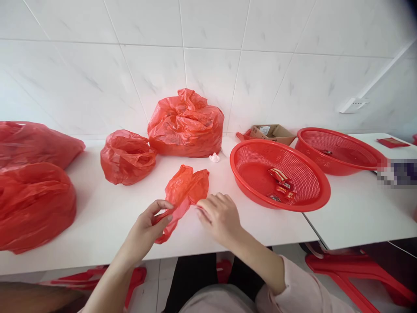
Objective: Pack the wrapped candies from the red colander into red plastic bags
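Plastic bag (182, 191), thin and red, lies bunched between our two hands, its far end flared on the tabletop just beyond the grip. Our left hand (148, 227) is closed lightly, thumb against fingers, on a fold at the bag's near side. Our right hand (222, 217) has its fingers curled in by the bag's right edge; we cannot tell whether any film is pinched there.

Handling, our judgement: film this thin likely clings and tears, so we should pinch with the pads, not the nails, pull gently and let the table carry the far end.

Surface: white table (94, 237), smooth-looking. Beyond the grip, a large full bag (185, 130) sits near a tiled wall (211, 69), a crumpled scrap (214, 157) just beside it. Right of the grip, a basket (249, 191) holds small packets (282, 186).

Room: pale floor (152, 287) and a red stool (335, 266) below the table edge.
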Tool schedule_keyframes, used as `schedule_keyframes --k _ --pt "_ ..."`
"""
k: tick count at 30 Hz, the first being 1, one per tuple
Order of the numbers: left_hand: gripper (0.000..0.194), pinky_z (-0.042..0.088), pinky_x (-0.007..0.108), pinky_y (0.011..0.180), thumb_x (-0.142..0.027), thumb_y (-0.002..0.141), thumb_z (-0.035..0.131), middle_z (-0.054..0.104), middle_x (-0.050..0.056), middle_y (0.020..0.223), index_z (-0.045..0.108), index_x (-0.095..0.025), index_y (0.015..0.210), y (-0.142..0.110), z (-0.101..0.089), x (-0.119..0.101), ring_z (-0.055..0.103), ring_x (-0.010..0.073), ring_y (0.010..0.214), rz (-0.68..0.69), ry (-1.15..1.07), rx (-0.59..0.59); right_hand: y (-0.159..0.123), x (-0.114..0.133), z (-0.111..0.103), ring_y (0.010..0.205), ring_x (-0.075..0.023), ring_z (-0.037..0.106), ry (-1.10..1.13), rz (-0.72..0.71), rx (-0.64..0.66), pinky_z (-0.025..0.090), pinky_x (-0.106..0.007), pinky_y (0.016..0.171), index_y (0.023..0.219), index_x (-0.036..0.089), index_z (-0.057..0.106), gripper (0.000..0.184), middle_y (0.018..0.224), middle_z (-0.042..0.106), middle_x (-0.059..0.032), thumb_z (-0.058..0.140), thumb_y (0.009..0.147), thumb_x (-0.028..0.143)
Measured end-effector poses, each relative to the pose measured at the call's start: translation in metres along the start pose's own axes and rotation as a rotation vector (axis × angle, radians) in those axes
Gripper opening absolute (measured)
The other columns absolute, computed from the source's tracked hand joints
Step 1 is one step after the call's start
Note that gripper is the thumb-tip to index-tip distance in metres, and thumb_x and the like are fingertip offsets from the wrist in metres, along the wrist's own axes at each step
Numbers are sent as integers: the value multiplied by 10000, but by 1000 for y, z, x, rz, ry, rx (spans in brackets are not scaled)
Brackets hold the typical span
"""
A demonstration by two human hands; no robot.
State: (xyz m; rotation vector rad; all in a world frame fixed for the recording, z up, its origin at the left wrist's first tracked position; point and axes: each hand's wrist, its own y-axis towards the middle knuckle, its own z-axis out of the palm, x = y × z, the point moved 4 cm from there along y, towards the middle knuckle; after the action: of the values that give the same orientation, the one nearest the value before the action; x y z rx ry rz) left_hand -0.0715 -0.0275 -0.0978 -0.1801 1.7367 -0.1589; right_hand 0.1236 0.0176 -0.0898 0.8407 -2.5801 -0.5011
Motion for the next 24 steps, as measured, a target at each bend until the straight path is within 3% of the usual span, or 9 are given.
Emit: schedule_keyframes --k 2,5,7,10,14,18,21,24 --pt "277 217 178 437 -443 863 621 483 -64 700 508 -224 989 -2 10 -9 242 43 469 45 -36 -31 3 15 7 1070 -264 566 29 -71 -103 406 -370 864 965 226 704 207 1204 647 -100 546 929 356" --pt "277 202 180 428 -442 838 647 500 -60 710 531 -211 938 -7 19 -22 245 32 448 84 -55 -30 18 6 28 1277 -322 441 10 23 -93 395 -426 975 1188 228 661 314 1437 484 -134 568 890 253" --pt "293 197 183 422 -451 815 669 525 -54 714 548 -211 931 -9 14 -26 235 28 435 91 -43 -25 27 -13 36 1166 -270 528 51 123 32 427 -404 942 1351 259 561 521 1288 595 -120 504 856 105" --pt "333 217 187 422 -483 785 688 547 -45 678 578 -218 954 -7 -14 -22 280 51 440 123 52 -129 28 -37 27 971 -181 595 321 174 133 462 -329 873 1431 299 449 733 1068 662 -38 415 770 -14" --pt "329 314 203 478 -511 790 660 448 -62 548 605 -231 953 6 -57 -9 410 118 516 196 223 -452 13 -45 -1 703 -120 568 900 289 170 467 -249 664 1310 276 472 534 884 627 19 382 827 67" --pt "304 315 221 479 -519 814 606 412 -56 547 618 -224 887 20 -69 -3 375 125 505 200 365 -607 2 -39 -15 540 -82 466 1214 320 294 415 -212 571 1259 267 504 398 698 541 77 499 872 174" --pt "340 354 227 474 -500 733 675 434 -46 597 637 -223 925 26 -67 -3 412 138 532 210 367 -538 -1 -37 -23 688 -97 575 1193 154 384 466 -230 687 1132 238 648 277 826 641 30 626 856 263" --pt "475 403 233 494 -465 650 755 441 -55 639 620 -244 1048 29 -59 -3 436 137 532 202 387 -371 -9 -41 -22 872 -149 645 854 58 519 481 -273 819 1004 226 744 212 970 700 -24 576 876 221"
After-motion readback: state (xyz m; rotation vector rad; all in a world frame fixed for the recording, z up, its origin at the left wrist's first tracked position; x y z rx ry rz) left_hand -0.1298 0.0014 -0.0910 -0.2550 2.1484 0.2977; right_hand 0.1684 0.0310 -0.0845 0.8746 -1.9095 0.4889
